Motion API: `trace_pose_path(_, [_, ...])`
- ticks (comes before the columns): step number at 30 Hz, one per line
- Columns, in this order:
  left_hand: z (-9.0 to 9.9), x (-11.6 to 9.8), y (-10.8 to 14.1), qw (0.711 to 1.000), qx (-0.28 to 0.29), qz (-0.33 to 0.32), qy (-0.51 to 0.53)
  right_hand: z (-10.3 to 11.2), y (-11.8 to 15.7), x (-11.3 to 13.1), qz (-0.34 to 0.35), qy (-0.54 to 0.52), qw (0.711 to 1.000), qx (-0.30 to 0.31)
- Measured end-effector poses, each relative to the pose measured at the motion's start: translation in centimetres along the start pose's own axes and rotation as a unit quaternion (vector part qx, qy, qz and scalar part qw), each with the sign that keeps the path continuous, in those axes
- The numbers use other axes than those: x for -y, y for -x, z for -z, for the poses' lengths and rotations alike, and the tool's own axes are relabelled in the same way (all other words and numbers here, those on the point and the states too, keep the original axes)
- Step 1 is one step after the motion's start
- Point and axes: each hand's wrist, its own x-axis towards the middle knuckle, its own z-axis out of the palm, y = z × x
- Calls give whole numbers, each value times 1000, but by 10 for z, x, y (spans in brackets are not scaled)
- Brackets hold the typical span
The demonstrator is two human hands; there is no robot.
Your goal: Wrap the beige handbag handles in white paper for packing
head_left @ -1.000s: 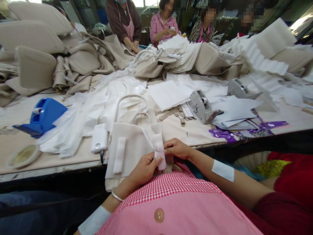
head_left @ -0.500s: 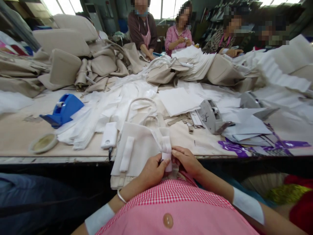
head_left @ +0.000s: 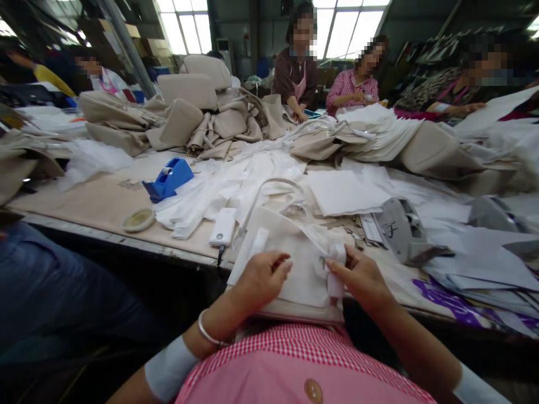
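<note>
A light bag [head_left: 295,311] with a white sheet [head_left: 290,261] over its front lies at the table's edge against my apron, its looped handle [head_left: 273,182] pointing away from me. My left hand [head_left: 269,278] is over the left part of the sheet, thumb and fingers apart, with nothing visible between them. On the bag's right side, my right hand [head_left: 357,275] pinches a white wrapped strip [head_left: 336,269]. Another white strip [head_left: 260,240] shows on the left side, partly behind my left hand.
Left of the bag are a white power bank [head_left: 223,227], a round dish [head_left: 138,220] and a blue tape dispenser [head_left: 168,179]. A grey dispenser [head_left: 404,230] stands to the right. Beige bags [head_left: 181,123] are heaped farther back. People work across the table.
My left hand has come away from the right-hand strip and moved left, its fingers opening. My right hand stays at that strip. The view has turned left.
</note>
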Motion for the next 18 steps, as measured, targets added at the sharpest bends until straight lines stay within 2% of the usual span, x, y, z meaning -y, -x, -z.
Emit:
trace_pose_path(2, [31, 14, -10, 994, -100, 36, -23, 14, -5, 4, 24, 111, 993, -34])
trace_pose_path(4, [59, 34, -25, 975, -173, 66, -126, 19, -9, 6, 54, 247, 965, -74])
trace_pose_path(5, [69, 45, -32, 958, -188, 90, -196, 19, -11, 6, 66, 302, 947, -82])
trace_pose_path(7, [81, 63, -46, 932, -177, 127, -291, 14, -14, 6, 78, 360, 927, -66])
trace_pose_path(10, [78, 78, -63, 913, -144, 157, -349, 8, -16, 5, 67, 369, 927, -20])
trace_pose_path(14, [62, 78, -77, 880, -122, 185, -421, 15, -17, 1, 58, 349, 935, 14])
trace_pose_path(16, [59, 73, -81, 867, -113, 184, -450, 22, -18, 0, 69, 349, 934, -1])
trace_pose_path(18, [61, 64, -82, 858, -110, 171, -472, 27, -18, 3, 115, 349, 928, -60])
